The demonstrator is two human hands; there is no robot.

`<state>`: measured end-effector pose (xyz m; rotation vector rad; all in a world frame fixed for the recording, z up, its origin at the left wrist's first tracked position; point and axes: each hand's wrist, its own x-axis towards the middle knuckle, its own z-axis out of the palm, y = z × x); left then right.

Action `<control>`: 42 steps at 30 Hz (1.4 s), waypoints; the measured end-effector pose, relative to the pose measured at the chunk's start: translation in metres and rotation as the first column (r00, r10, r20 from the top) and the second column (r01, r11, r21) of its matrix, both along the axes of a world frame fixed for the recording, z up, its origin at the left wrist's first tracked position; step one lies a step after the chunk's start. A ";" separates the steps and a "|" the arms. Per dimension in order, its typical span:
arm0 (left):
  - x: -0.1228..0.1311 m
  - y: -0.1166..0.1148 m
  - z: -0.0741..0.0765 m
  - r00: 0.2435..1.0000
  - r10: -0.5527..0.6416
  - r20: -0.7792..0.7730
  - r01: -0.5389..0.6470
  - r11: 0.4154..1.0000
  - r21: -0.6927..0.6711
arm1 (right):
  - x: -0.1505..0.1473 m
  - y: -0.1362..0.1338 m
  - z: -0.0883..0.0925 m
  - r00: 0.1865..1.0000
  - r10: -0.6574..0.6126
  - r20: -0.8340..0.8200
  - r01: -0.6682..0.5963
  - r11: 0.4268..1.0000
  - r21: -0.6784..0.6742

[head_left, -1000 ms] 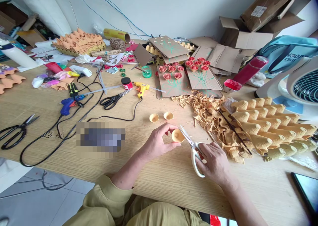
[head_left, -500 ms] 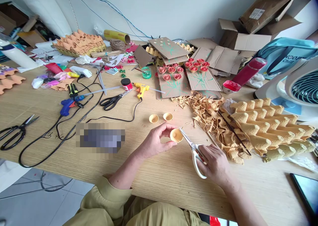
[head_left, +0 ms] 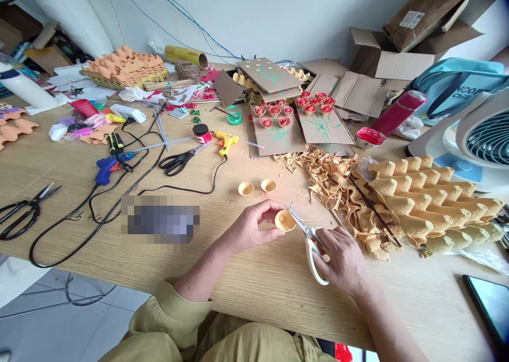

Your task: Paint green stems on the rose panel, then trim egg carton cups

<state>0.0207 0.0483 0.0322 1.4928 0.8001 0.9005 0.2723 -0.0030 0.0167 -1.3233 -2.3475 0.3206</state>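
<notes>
Between its thumb and fingers, my left hand (head_left: 252, 225) pinches a small orange egg-carton cup (head_left: 284, 221), its hollow facing up toward me. My right hand (head_left: 344, 258) grips white-handled scissors (head_left: 312, 261), fingers through the loops. The blades are a little apart at the cup's right rim, where a thin trimmed strip curls away. Two similar cups, a left one (head_left: 245, 188) and a right one (head_left: 269, 185), stand on the table just beyond my left hand.
Carton scraps (head_left: 334, 184) and stacked egg trays (head_left: 429, 200) lie to the right, with a phone (head_left: 487, 298) near the edge. Red paper flowers (head_left: 274, 109) rest on cardboard behind. A yellow glue gun (head_left: 226, 143), black scissors (head_left: 177, 163) and a blue glue gun (head_left: 105, 169) with cords lie left.
The cup has turned and tilted slightly in my left hand, shifting a little right. The scissor blades have opened somewhat at its rim.
</notes>
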 end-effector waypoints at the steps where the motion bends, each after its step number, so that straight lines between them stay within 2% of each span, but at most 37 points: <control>1: 0.000 0.000 0.001 1.000 -0.006 -0.002 0.006 1.000 -0.003 | 0.001 0.000 -0.001 1.000 0.005 -0.005 -0.005 1.000 0.004; 10: -0.002 0.002 0.002 0.999 -0.039 0.004 0.039 0.999 -0.027 | 0.005 -0.001 -0.002 0.999 0.037 0.001 -0.037 0.999 0.035; 16: -0.004 0.004 0.000 0.997 -0.072 0.023 0.073 0.995 -0.072 | 0.011 0.000 -0.007 1.000 -0.006 0.016 0.006 1.000 0.005; 19: -0.003 0.005 -0.002 0.996 -0.053 0.065 0.061 0.990 -0.129 | 0.013 0.002 -0.007 0.989 -0.125 -0.081 0.114 0.986 -0.124; 21: -0.003 0.006 -0.003 0.995 -0.045 0.088 0.058 0.987 -0.149 | 0.016 0.004 -0.004 0.954 -0.211 -0.215 0.136 0.938 -0.318; 23: -0.002 0.007 -0.004 0.994 -0.043 0.099 0.059 0.986 -0.156 | 0.019 0.006 0.000 0.893 -0.254 -0.371 0.029 0.855 -0.517; 26: -0.002 0.009 -0.006 0.995 -0.036 0.094 0.050 0.988 -0.147 | 0.024 0.009 0.004 0.799 -0.269 -0.537 -0.152 0.775 -0.614; 29: -0.002 0.011 -0.009 0.998 -0.016 0.053 0.022 0.993 -0.114 | 0.027 0.009 0.004 0.769 -0.280 -0.575 -0.193 0.756 -0.626; 35: -0.002 0.012 -0.011 0.992 0.043 -0.117 -0.039 0.999 0.036 | 0.026 0.005 0.001 0.741 -0.329 -0.586 -0.102 0.807 -0.582; 39: -0.002 0.013 -0.014 0.955 0.145 -0.259 -0.101 0.979 0.175 | 0.026 0.006 -0.001 0.734 -0.353 -0.580 -0.088 0.797 -0.597; 42: -0.002 0.014 -0.015 0.935 0.186 -0.302 -0.116 0.964 0.238 | 0.026 0.006 -0.004 0.740 -0.378 -0.556 -0.055 0.790 -0.610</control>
